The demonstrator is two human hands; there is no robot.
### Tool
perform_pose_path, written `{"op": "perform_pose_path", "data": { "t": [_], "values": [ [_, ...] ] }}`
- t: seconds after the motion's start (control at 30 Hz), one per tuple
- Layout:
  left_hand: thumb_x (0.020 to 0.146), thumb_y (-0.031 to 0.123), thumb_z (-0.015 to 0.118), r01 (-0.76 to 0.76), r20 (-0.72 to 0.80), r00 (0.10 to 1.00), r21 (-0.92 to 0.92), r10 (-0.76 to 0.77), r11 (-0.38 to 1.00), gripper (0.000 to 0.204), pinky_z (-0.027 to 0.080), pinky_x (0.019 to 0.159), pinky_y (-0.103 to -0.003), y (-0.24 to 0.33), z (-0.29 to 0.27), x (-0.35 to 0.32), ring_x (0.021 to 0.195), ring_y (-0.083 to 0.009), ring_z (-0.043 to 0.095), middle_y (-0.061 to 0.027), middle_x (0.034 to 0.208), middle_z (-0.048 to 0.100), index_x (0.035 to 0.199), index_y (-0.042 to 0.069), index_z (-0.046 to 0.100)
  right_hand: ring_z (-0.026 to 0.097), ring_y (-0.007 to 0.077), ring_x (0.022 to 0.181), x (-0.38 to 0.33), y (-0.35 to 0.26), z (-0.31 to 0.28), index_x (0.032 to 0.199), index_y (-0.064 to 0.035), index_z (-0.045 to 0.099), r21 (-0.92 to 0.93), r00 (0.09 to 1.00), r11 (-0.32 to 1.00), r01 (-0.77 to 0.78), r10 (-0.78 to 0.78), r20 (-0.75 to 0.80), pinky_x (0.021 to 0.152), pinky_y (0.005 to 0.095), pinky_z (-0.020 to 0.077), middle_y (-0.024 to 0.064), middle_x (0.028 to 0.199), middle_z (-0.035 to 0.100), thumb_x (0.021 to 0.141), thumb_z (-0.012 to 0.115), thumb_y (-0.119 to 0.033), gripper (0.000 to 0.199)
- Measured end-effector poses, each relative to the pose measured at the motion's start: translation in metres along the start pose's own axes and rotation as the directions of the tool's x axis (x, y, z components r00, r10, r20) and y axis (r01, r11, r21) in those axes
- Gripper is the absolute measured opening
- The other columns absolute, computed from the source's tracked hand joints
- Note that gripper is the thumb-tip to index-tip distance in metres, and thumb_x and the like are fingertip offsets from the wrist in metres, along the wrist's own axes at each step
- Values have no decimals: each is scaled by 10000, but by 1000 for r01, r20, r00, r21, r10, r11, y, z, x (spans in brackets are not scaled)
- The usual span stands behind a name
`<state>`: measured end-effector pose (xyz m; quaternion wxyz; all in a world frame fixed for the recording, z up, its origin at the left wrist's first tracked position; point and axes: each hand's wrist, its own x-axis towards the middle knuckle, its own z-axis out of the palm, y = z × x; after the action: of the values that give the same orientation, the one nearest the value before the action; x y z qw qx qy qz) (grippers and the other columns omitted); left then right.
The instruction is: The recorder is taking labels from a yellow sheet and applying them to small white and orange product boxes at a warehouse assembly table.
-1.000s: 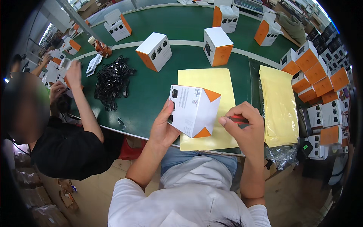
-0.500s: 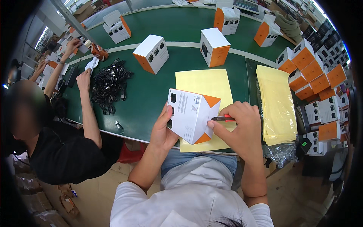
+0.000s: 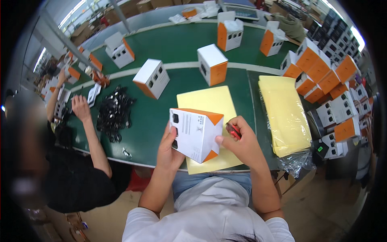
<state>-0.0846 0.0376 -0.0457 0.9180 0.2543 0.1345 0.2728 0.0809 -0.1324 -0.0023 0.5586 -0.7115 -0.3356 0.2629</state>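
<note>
Now, mid-frame, a white-and-orange box [image 3: 193, 133] is held tilted above a yellow sheet [image 3: 227, 103], the left hand [image 3: 167, 151] clasping its left edge with the thumb on the printed face, the right hand [image 3: 246, 145] curled around a red-and-dark tool [image 3: 234, 131], its thumb at the box's right side. Around them, two closed boxes, one left [image 3: 152, 78] and one right [image 3: 213, 64], stand in the upper middle, with three open-topped ones farther up, and a black cable pile [image 3: 115, 109] sits left of centre. Over on the right, a stack of yellow sheets [image 3: 284, 115] lies partly in clear plastic, right beside the work, and boxes [image 3: 322, 80] are heaped beyond it. At the left, a co-worker's hand [image 3: 80, 107] reaches over the table near some pale packets [image 3: 94, 94]. Hard to see: the left fingers vanish behind the held box, the tool's tip is lost to view, the open boxes' contents are unclear, and the far left blurs as the dark lens rim crops both sides. Beneath it all, the green tabletop [image 3: 159, 117] carries a pale curving stripe; a tan floor [image 3: 107, 218] shows lower left, and a metal post [image 3: 64, 34] slants through the upper left.
</note>
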Motion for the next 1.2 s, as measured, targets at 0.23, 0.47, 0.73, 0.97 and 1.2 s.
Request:
{"op": "perform_pose_path", "data": {
  "t": [0.23, 0.47, 0.73, 0.97, 1.2],
  "values": [
    [975, 150, 716, -422, 374, 902, 666, 214, 614, 602, 420, 1113, -328, -1, 106, 104, 1309, -196, 563, -99, 1447, 586, 1530, 53, 503, 486, 106, 678, -8, 59, -5, 1117, -54, 591, 892, 962, 369, -262, 172, 212, 639, 271, 424, 31, 842, 552, 1002, 639, -85, 128],
    [869, 235, 754, -757, 799, 554, 601, 236, -256, 530, 384, 1073, -475, -101, 189, 291, 1230, -419, 516, -199, 1272, 591, 1348, 96, 573, 476, 118, 717, -16, 91, -8, 1156, -46, 607, 926, 952, 243, -289, -28, 304, 682, 282, 418, 47, 864, 532, 1046, 587, -126, 137],
    [902, 429, 719, -300, 347, 936, 870, 54, -391, 642, 492, 1032, -572, -203, 226, 360, 1323, -472, 467, -211, 1409, 489, 1425, 109, 528, 471, 111, 689, -14, 92, 3, 1123, -43, 602, 937, 950, 153, -313, 45, 310, 644, 272, 421, 35, 839, 547, 1030, 621, -96, 109],
    [937, 537, 664, -626, 664, 746, 674, -48, -392, 571, 506, 1021, -454, -113, 224, 309, 1229, -374, 625, -168, 1296, 675, 1326, 118, 668, 481, 113, 685, -12, 91, -2, 1142, -37, 594, 948, 954, 120, -295, 101, 284, 651, 280, 426, 44, 829, 549, 1021, 604, -79, 129],
    [761, 638, 755, 44, 122, 986, 448, 110, -893, 750, 530, 965, -443, 24, 167, 258, 1203, -300, 648, -146, 1311, 674, 1322, 145, 692, 500, 136, 701, -11, 95, -4, 1120, -44, 618, 933, 952, 192, -306, 73, 297, 672, 305, 433, 59, 840, 556, 1027, 573, -85, 111]
  ]
}}
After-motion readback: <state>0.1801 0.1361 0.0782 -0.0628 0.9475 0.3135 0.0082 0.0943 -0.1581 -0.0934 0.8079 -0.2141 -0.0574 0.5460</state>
